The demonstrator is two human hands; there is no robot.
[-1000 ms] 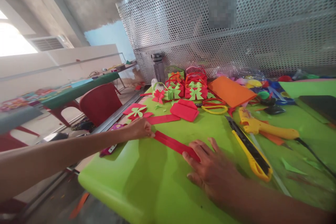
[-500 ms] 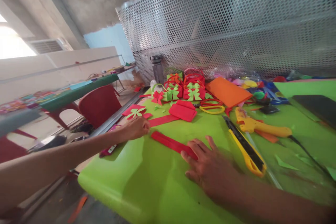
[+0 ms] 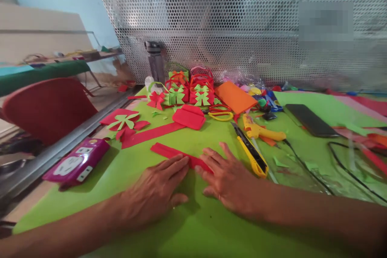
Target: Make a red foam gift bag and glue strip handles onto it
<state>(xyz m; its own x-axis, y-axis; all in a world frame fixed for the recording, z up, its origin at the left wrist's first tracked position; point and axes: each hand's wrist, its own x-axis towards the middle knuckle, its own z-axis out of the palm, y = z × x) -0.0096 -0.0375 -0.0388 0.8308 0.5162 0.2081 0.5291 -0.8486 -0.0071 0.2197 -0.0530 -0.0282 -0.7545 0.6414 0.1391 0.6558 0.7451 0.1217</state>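
Since a second ago, the left hand [image 3: 157, 189] had come in from the far left end of the red strip [image 3: 178, 155] to lie beside the right hand [image 3: 228, 177], and the view had swung so the table filled the frame. Both hands lay flat at lower centre, palms down, fingers spread and gripping nothing. The left fingertips [image 3: 181, 162] pressed on the near end of the red strip, and the right fingertips [image 3: 205, 157] touched the same end from the other side. That strip ran from between the hands up towards the left across the green table [image 3: 193, 225].

Just above it lay a longer red band [image 3: 151, 134], apart from the strip. A yellow utility knife [image 3: 252, 155] lay just right of the right hand, with a yellow glue gun [image 3: 261, 131] beyond it. Red and green paper baskets [image 3: 189, 88] stood at upper centre before the perforated metal screen [image 3: 242, 20]. A pink power strip [image 3: 77, 163] sat at the table's left edge, and a dark phone [image 3: 311, 120] lay well to the right.
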